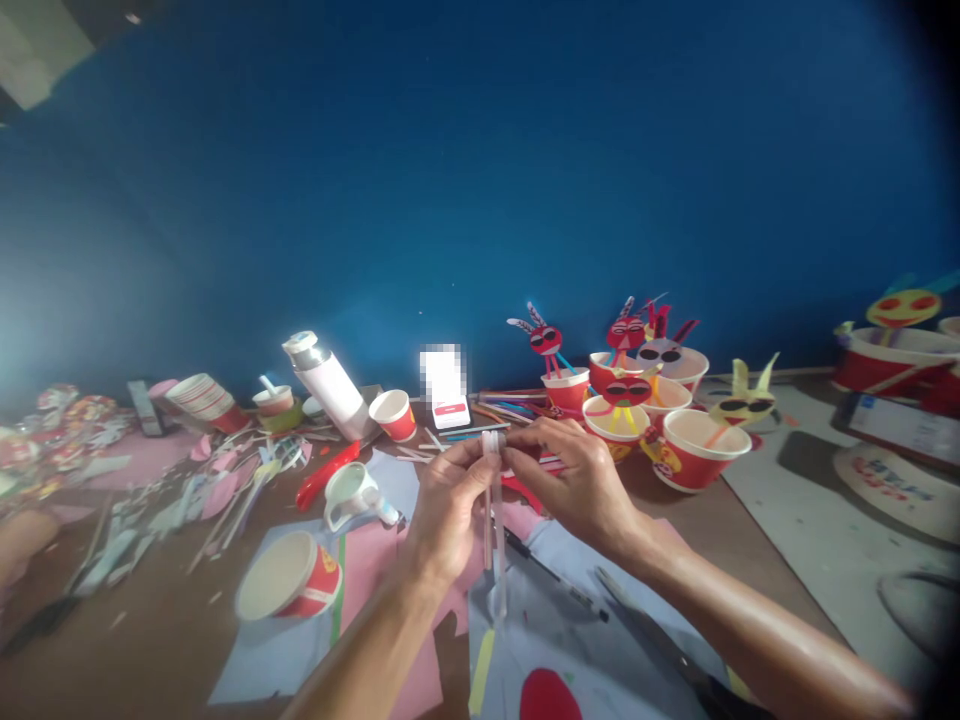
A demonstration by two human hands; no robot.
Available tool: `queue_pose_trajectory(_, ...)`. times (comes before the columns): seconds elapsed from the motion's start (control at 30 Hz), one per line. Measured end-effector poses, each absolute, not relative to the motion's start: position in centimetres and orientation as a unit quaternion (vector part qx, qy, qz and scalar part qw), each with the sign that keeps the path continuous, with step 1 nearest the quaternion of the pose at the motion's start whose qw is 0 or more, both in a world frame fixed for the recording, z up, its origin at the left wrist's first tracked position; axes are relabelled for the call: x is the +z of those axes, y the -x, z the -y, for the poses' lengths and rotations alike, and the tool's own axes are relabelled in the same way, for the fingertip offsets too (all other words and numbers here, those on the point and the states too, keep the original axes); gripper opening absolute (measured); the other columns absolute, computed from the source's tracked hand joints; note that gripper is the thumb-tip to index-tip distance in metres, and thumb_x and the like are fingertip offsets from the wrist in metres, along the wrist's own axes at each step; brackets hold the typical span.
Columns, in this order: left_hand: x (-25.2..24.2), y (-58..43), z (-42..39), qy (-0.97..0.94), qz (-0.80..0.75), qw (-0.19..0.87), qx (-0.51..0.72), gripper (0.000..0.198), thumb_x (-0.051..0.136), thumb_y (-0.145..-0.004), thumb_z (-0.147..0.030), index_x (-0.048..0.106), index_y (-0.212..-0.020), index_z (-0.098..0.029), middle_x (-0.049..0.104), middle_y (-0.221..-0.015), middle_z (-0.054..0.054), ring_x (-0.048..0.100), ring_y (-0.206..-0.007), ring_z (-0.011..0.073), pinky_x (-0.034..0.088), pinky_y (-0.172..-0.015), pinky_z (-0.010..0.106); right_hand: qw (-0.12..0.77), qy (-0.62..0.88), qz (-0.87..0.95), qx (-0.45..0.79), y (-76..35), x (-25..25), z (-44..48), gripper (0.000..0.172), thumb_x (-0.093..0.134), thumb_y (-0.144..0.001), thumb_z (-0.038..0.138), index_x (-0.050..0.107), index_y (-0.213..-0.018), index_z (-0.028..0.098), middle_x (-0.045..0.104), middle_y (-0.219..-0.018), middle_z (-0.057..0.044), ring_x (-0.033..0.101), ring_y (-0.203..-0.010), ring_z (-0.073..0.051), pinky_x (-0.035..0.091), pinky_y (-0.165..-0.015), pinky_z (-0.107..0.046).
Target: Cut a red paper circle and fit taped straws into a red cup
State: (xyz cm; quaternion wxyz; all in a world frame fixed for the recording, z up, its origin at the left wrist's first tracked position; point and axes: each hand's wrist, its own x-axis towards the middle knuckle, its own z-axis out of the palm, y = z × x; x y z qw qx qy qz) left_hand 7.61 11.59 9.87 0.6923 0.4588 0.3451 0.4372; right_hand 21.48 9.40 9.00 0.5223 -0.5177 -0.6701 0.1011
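My left hand [448,505] is closed, its thumb and fingers pinching the top of a narrow translucent strip [500,550] that hangs down, with a thin pinkish stick [488,530] beside it. Close against it, my right hand [574,470] pinches at the strip's upper end. Whether the strip is tape or plastic I cannot tell. Below the hands lie light blue paper [540,650], a black pen [559,575], dark-handled scissors [652,630] and a red paper oval [550,695].
Paper cups with decorated faces [709,450] stand at the right. On the left are a tipped cup [289,580], a white mug [356,495], a red-handled tool [328,475], a thermos [330,385] and paper scraps [221,490]. A phone [450,412] leans near the blue wall. Another person's hand [26,540] shows far left.
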Motion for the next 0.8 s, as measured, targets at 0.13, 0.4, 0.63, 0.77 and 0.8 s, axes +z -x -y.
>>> queue_pose_trajectory(0.13, 9.69, -7.70, -11.49, -0.464, -0.337, 0.696, 0.432, 0.021, 0.066, -0.075, -0.026, 0.069, -0.093, -0.015, 0.070, -0.078, 0.004, 0.063, -0.065, 0.0139, 0.049, -0.059, 0.023, 0.513, 0.542, 0.652, 0.130, -21.43, 9.02, -9.44, 0.011, 0.056, -0.075, 0.018, 0.067, -0.077, 0.022, 0.070, -0.076, -0.001, 0.061, -0.070, -0.018, 0.040, -0.070, -0.032)
queue_pose_trajectory(0.4, 9.55, -7.76, -11.35, -0.485, -0.353, 0.662, 0.449, 0.021, 0.069, -0.072, -0.023, 0.070, -0.092, -0.016, 0.071, -0.077, 0.003, 0.063, -0.067, 0.0136, 0.047, -0.063, 0.022, 0.509, 0.557, 0.631, 0.178, -21.67, 9.39, -9.34, 0.014, 0.053, -0.071, 0.016, 0.067, -0.073, 0.021, 0.069, -0.068, 0.000, 0.062, -0.063, -0.017, 0.046, -0.062, -0.028)
queue_pose_trajectory(0.63, 9.78, -7.73, -11.68, -0.443, -0.311, 0.720, 0.434, 0.015, 0.068, -0.073, -0.020, 0.069, -0.087, -0.014, 0.070, -0.075, 0.004, 0.064, -0.063, 0.0126, 0.049, -0.061, 0.022, 0.530, 0.535, 0.622, 0.214, -21.74, 9.34, -9.47, 0.014, 0.052, -0.072, 0.015, 0.065, -0.071, 0.020, 0.068, -0.065, 0.000, 0.062, -0.059, -0.016, 0.047, -0.056, -0.025)
queue_pose_trajectory(0.77, 9.81, -7.79, -11.70, -0.424, -0.298, 0.740, 0.429, 0.014, 0.066, -0.075, -0.018, 0.068, -0.087, -0.012, 0.070, -0.076, 0.005, 0.064, -0.066, 0.0132, 0.050, -0.063, 0.022, 0.532, 0.534, 0.621, 0.216, -21.65, 9.24, -9.51, 0.013, 0.052, -0.074, 0.016, 0.065, -0.073, 0.019, 0.068, -0.066, -0.001, 0.062, -0.061, -0.016, 0.047, -0.058, -0.025)
queue_pose_trajectory(0.8, 9.83, -7.79, -11.71, -0.422, -0.296, 0.743, 0.428, 0.014, 0.066, -0.075, -0.018, 0.068, -0.088, -0.012, 0.070, -0.077, 0.005, 0.064, -0.067, 0.0135, 0.050, -0.063, 0.022, 0.533, 0.532, 0.619, 0.223, -21.65, 9.29, -9.51, 0.013, 0.052, -0.074, 0.016, 0.065, -0.073, 0.019, 0.067, -0.065, 0.000, 0.061, -0.060, -0.015, 0.047, -0.057, -0.024)
